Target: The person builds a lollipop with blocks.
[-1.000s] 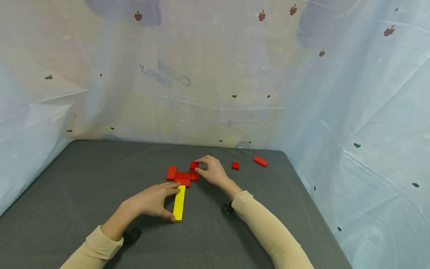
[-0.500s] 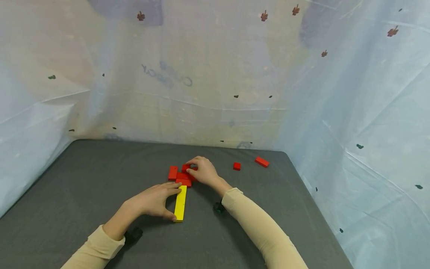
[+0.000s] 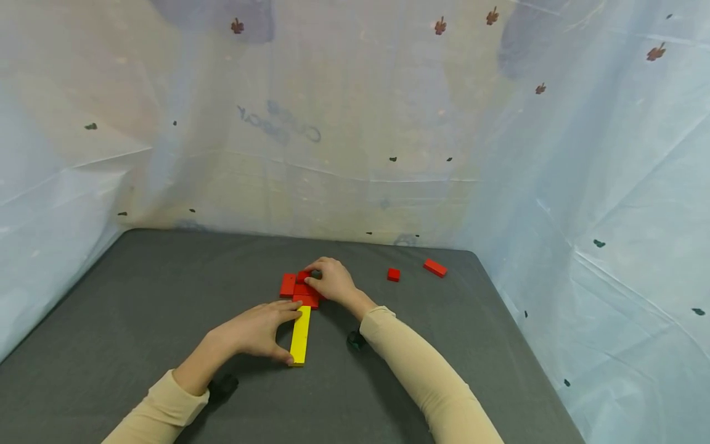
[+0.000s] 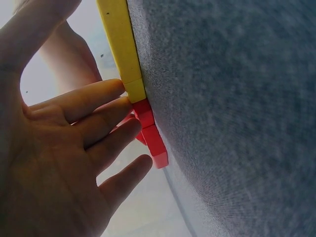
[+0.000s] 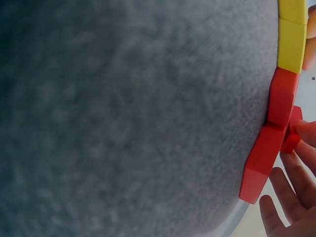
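Change first: my right hand [image 3: 334, 282] has brought the small red wood-look block [image 3: 302, 277] leftward. A second ago it was over the right end of the red cluster; now it's beside the oblong red wood-look block [image 3: 288, 285] on the left, at the far edge of the crosswise red wood-look block [image 3: 302, 290]. My judgement: it's being fitted into the gap between the cluster's side pieces. Can't tell if it's fully down; the right wrist view shows it tilted.

Right fingers: thumb and index pinch that small block, the others spread and pinching nothing. My left hand [image 3: 256, 330] hasn't shifted: fingers fairly straight and spread, tips at the far end of the long yellow wood-look bar [image 3: 300, 336], thumb at its near end. Looks like steadying, I'd say.

How the pieces look: all flat-faced, smooth, plain red or yellow. The bar lies flat, pointing away from me, its far end against the nearest crosswise red wood-look block [image 3: 307, 301]. Wrist views show a line across the yellow near that end; seam or marking, can't tell. Cluster's right-hand piece mostly hidden by my right hand.

Well apart to the right on the dark grey fabric-covered table [image 3: 194, 296]: a red wood-look cube [image 3: 393, 275] and, beyond it, a slanted red wood-look oblong [image 3: 435, 267].
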### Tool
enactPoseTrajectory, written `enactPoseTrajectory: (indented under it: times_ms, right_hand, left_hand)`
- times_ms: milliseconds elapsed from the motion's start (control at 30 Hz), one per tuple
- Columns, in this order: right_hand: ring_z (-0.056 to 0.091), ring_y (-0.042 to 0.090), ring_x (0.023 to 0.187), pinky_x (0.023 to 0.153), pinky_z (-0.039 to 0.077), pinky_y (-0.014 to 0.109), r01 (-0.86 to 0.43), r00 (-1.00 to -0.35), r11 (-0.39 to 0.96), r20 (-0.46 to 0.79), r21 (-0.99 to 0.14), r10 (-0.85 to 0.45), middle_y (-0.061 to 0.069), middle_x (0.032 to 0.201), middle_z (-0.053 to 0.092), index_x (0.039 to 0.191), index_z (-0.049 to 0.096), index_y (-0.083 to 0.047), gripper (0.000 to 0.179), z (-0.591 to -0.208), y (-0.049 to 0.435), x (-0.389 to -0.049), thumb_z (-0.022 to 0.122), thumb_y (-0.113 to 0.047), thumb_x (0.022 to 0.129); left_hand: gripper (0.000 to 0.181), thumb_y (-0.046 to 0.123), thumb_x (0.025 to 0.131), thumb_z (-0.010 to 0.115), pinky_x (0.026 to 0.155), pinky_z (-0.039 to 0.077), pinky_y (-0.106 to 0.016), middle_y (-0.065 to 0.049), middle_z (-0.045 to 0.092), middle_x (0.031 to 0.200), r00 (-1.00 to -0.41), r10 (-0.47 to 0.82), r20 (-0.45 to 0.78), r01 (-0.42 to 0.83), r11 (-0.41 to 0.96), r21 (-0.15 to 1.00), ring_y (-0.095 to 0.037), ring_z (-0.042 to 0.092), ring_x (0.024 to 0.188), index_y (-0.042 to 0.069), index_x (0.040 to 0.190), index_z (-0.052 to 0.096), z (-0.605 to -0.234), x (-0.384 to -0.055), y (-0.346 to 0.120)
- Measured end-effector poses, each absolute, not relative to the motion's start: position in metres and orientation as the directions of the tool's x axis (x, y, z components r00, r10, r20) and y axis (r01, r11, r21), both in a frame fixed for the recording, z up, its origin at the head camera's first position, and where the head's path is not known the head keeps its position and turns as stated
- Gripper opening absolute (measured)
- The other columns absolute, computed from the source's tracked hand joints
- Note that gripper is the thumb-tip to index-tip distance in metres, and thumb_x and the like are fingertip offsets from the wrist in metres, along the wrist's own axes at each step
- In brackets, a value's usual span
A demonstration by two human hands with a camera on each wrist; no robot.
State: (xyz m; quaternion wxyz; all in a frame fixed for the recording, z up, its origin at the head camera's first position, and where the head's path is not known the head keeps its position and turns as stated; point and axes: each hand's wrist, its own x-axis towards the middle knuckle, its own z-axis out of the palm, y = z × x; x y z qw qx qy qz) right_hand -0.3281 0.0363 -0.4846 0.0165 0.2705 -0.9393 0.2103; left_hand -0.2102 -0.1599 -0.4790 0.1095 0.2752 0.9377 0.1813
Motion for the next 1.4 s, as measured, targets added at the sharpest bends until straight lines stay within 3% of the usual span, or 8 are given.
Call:
enactPoseTrajectory:
  times_ms: [567,1400]
  right_hand:
    - [0.063,0.023,0.124,0.107,0.051,0.041,-0.515,-0.849,0.772,0.095,-0.374,-0.520,0.003,0.131,0.069,0.130,0.075,-0.017,0.028,-0.4878,0.0375,-0.3273,0.064,-0.023,0.105]
    - [0.063,0.024,0.122,0.105,0.053,0.042,-0.524,-0.844,0.765,0.112,-0.375,-0.524,0.004,0.130,0.069,0.131,0.074,-0.016,0.029,-0.4858,0.0366,-0.3244,0.064,-0.023,0.105]
  left_hand:
    - [0.096,0.057,0.074,0.090,0.118,0.034,-0.063,-0.012,0.042,0.163,-0.823,0.557,-0.112,0.474,0.782,0.406,-0.037,0.039,0.149,0.008,0.149,0.057,-0.4797,-0.2102,-0.1597]
    - [0.096,0.057,0.074,0.090,0.118,0.034,-0.063,-0.012,0.042,0.163,-0.823,0.558,-0.107,0.477,0.781,0.404,-0.037,0.039,0.150,0.007,0.149,0.057,-0.4798,-0.2100,-0.1602]
